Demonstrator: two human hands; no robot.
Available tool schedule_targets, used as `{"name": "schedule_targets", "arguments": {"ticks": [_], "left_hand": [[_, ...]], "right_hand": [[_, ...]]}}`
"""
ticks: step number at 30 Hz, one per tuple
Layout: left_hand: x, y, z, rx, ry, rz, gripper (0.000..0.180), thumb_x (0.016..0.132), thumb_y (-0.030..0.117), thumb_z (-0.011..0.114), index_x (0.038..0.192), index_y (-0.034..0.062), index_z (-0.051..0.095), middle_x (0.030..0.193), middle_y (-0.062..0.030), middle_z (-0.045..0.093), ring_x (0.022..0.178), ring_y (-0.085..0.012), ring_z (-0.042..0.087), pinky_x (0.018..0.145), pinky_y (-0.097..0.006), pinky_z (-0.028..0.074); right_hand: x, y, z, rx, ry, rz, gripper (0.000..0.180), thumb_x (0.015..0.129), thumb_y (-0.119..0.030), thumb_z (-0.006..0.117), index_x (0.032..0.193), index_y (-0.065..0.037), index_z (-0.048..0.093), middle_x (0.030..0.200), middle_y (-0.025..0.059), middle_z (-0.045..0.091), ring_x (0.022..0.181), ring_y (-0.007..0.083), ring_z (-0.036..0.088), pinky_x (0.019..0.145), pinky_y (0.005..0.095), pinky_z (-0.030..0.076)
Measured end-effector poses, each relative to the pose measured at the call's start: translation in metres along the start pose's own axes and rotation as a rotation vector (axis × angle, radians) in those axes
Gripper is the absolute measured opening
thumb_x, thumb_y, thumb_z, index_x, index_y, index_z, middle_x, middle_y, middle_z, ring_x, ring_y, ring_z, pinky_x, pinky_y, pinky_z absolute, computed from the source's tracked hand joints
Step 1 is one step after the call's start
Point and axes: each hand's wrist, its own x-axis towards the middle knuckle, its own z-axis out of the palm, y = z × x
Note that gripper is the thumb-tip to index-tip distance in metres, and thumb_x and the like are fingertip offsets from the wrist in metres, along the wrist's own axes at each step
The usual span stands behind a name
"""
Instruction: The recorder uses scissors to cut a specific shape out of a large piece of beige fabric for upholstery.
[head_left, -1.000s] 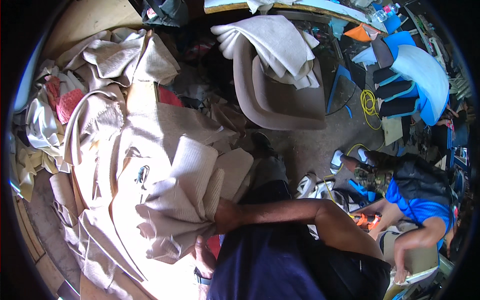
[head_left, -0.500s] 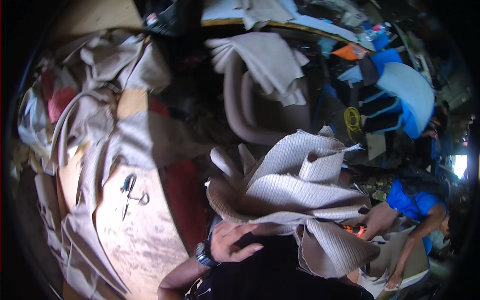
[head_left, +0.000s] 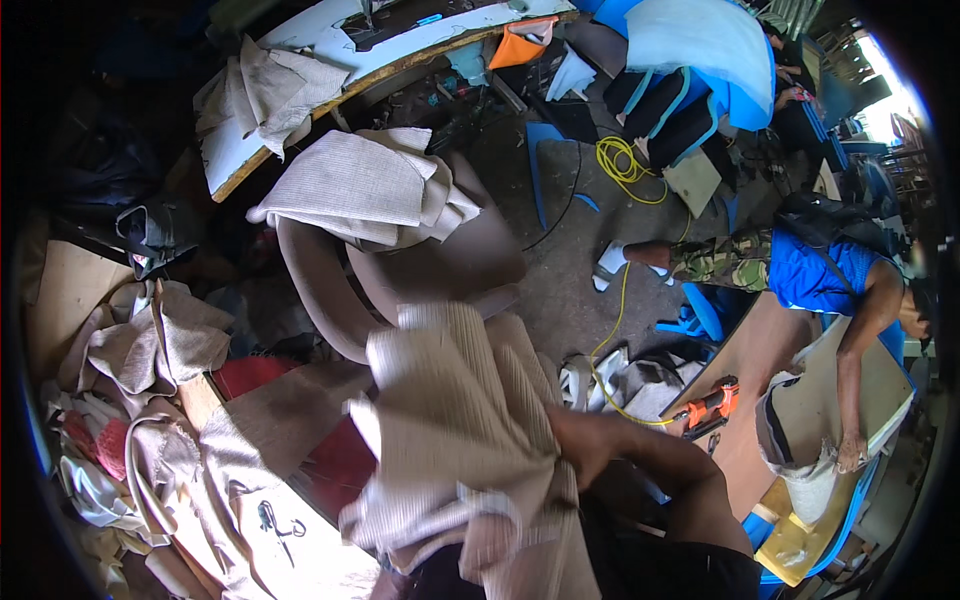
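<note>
A large bunched piece of ribbed beige upholstery fabric [head_left: 450, 400] hangs in front of me, smeared by motion. My right hand [head_left: 578, 442] grips its right side, where the folds gather; the fingertips are hidden in the cloth. Low in the fabric a blurred, skin-toned patch appears to be my left hand [head_left: 488, 545], but its fingers cannot be made out. Just beyond the cloth stands a brown upholstered chair [head_left: 330, 285], with another ribbed fabric piece [head_left: 350, 185] draped over it. To the left, scissors [head_left: 282, 528] lie on a pale wooden board [head_left: 320, 565].
Fabric piles [head_left: 155, 340] crowd the left side. A white-topped table [head_left: 320, 100] stands at the back. A yellow hose [head_left: 622, 165] crosses the floor. At right, a co-worker in a blue top [head_left: 825, 270] handles a padded panel [head_left: 870, 390] near an orange power tool [head_left: 708, 408].
My view has swung right. The fabric has moved left and lower in the picture, and my right hand and forearm have come into sight. My left hand, plain before, is now blurred amid the cloth.
</note>
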Motion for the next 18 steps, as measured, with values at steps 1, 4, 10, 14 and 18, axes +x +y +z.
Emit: {"name": "schedule_targets", "arguments": {"ticks": [1,4,10,14,18], "left_hand": [[0.015,0.005,0.005,-0.053,0.007,-0.021,0.056,0.08,0.018,0.08,0.126,0.0003,0.055,0.118,-0.0176,0.064,0.111,-0.029,0.062,0.097,-0.042,0.047],[0.089,0.011,0.024,-0.28,0.157,-0.027,0.061,0.081,0.018,0.079,0.132,0.0004,0.052,0.122,-0.0188,0.063,0.115,-0.0291,0.06,0.1,-0.043,0.045],[0.143,0.011,-0.001,0.126,0.498,0.2,0.086,0.087,0.007,0.072,0.153,-0.0006,0.018,0.152,-0.0245,0.035,0.143,-0.0323,0.032,0.117,-0.042,0.024],[0.085,-0.035,-0.029,0.178,0.555,0.047,0.078,0.088,0.007,0.071,0.151,-0.0009,0.025,0.149,-0.0222,0.04,0.14,-0.0306,0.037,0.114,-0.041,0.03],[0.024,-0.085,-0.05,0.026,0.529,-0.321,0.071,0.088,0.012,0.072,0.147,-0.0011,0.034,0.142,-0.0202,0.048,0.132,-0.0271,0.047,0.108,-0.039,0.04]], "right_hand": [[0.007,0.02,-0.016,0.165,0.085,-0.034,0.115,0.059,-0.05,0.088,0.147,0.001,0.033,0.149,0.0189,0.037,0.137,0.0297,0.038,0.115,0.0446,0.027],[0.042,0.078,-0.073,0.747,0.065,0.257,0.098,0.061,-0.036,0.088,0.139,0.004,0.044,0.133,0.0159,0.055,0.121,0.026,0.054,0.105,0.04,0.041],[0.143,0.204,-0.128,-0.455,0.552,0.984,0.072,0.077,-0.037,0.077,0.13,0.004,0.051,0.126,0.0237,0.059,0.115,0.037,0.058,0.099,0.0464,0.046],[0.157,0.259,-0.036,-0.759,0.705,0.32,0.055,0.085,-0.042,0.068,0.128,-0.009,0.059,0.135,0.0194,0.053,0.131,0.0369,0.043,0.108,0.0548,0.034],[0.168,0.289,0.012,-0.747,0.244,0.728,0.054,0.089,-0.055,0.056,0.121,-0.013,0.067,0.141,0.0141,0.049,0.133,0.0324,0.041,0.111,0.0558,0.027]]}}
